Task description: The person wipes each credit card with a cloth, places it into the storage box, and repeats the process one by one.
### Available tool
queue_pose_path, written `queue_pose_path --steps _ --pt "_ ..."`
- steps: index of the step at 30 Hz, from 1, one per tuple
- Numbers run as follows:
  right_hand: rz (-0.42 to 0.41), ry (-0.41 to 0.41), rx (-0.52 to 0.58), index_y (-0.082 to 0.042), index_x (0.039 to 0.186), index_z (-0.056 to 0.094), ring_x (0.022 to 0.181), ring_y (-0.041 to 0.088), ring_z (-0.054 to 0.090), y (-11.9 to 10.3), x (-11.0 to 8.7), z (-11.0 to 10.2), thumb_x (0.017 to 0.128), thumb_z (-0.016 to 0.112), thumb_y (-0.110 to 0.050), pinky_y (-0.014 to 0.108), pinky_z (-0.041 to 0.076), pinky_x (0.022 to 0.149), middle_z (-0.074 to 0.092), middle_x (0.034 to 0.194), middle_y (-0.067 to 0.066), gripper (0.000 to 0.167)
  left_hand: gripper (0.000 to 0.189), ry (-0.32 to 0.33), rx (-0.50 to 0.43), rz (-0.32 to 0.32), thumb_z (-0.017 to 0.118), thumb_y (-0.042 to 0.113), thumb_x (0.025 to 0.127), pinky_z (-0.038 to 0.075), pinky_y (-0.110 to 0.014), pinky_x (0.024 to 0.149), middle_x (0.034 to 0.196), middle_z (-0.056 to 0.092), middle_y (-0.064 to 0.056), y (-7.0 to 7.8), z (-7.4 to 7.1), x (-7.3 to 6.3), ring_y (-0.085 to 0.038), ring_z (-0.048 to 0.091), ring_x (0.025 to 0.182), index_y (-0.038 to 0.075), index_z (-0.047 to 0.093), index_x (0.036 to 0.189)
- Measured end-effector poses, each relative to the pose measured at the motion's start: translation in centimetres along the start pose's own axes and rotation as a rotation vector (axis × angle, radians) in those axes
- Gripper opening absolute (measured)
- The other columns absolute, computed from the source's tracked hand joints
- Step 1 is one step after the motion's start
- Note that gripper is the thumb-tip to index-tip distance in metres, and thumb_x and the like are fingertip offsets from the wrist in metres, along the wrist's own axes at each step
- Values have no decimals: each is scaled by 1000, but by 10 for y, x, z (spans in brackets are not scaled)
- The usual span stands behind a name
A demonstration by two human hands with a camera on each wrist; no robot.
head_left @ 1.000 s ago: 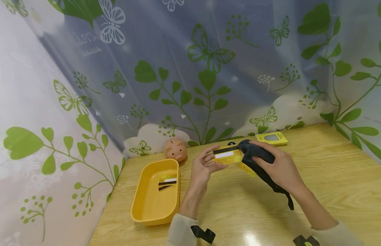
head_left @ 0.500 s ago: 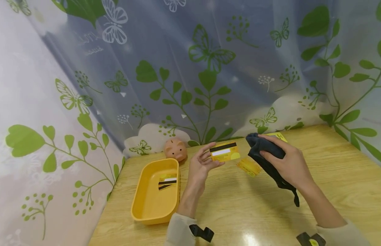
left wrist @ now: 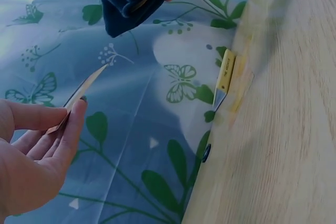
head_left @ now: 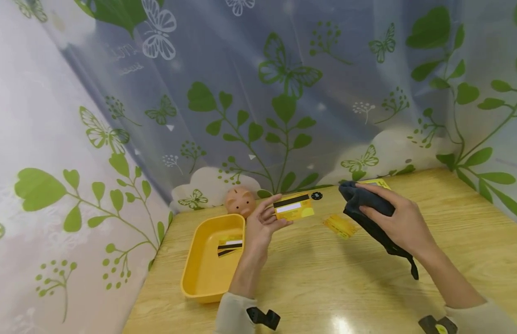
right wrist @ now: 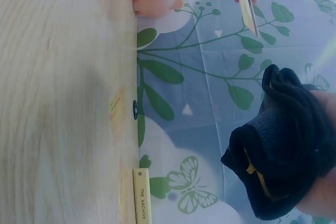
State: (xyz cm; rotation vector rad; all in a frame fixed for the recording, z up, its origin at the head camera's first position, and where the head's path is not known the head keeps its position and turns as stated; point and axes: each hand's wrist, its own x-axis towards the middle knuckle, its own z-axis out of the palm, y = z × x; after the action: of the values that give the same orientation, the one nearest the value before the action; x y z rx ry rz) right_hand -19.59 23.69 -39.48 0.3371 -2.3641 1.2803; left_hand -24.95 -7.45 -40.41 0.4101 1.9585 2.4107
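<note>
My left hand (head_left: 258,227) pinches a yellow card (head_left: 294,208) with a black stripe and a white strip, held above the table. In the left wrist view that card (left wrist: 79,95) shows nearly edge-on between thumb and fingers. My right hand (head_left: 404,225) grips a dark blue cloth pouch (head_left: 365,199), whose strap end dangles below. Within the folds of the pouch (right wrist: 283,140), the right wrist view shows a bit of yellow. Another yellow card (head_left: 341,226) lies on the table between the hands. A small black disc (head_left: 317,195) lies near the back edge.
A yellow tray (head_left: 191,273) stands at the left, with striped cards (head_left: 230,246) inside against its right wall. Behind it sits a pink piggy bank (head_left: 240,202). A yellow box (right wrist: 142,198) lies at the back right, partly hidden by my right hand in the head view. A patterned curtain (head_left: 242,93) hangs behind the table.
The held card has come away from the pouch and moved left with my left hand. My right hand has shifted right with the pouch, showing more of the card on the table.
</note>
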Motion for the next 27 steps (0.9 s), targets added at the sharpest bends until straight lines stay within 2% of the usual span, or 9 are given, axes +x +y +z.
queue_pose_path --steps 4,9,12,15,21,23,27 --pt "-11 -10 -7 -28 147 61 108 43 68 4 -3 -4 99 74 -23 20 56 70 60 146 16 49 57 22 39 3 66 -20 89 59 -51 93 88 28 2 5 -8 -1 -11 33 69 1 61 142" --pt "35 -17 -18 -31 149 59 111 44 67 8 -10 -12 99 74 -26 20 55 69 58 149 15 53 58 49 73 12 66 -21 89 59 -50 93 86 22 2 13 -24 -1 -10 26 68 1 60 143" --pt "68 -17 -16 -34 149 58 113 42 67 9 -12 -15 99 74 -29 21 55 70 56 151 12 53 58 69 86 19 65 -20 89 59 -51 94 88 23 2 17 -36 -2 -9 28 70 4 61 142" --pt "71 -23 -14 -33 150 57 113 42 66 13 -14 -17 99 74 -29 20 55 70 55 153 12 54 57 97 96 25 66 -19 90 58 -52 95 88 28 3 18 -48 -4 -8 37 72 5 63 141" --pt "73 -39 -53 -26 150 59 114 49 64 25 -18 -22 99 74 -27 18 52 69 55 151 20 53 57 153 137 0 64 -20 90 60 -48 93 86 22 2 19 -73 -8 -7 33 67 7 64 139" --pt "78 -44 -65 -25 149 59 111 49 66 28 -19 -23 99 74 -28 21 53 67 55 149 22 52 58 173 158 -7 63 -21 90 60 -46 91 86 30 1 20 -81 -9 -8 42 68 7 63 141" --pt "75 -50 -70 -25 148 60 109 49 67 31 -20 -21 99 74 -28 23 54 65 55 149 23 51 59 227 199 -10 62 -21 89 62 -41 87 80 31 -1 23 -97 -13 -9 40 65 6 61 141"
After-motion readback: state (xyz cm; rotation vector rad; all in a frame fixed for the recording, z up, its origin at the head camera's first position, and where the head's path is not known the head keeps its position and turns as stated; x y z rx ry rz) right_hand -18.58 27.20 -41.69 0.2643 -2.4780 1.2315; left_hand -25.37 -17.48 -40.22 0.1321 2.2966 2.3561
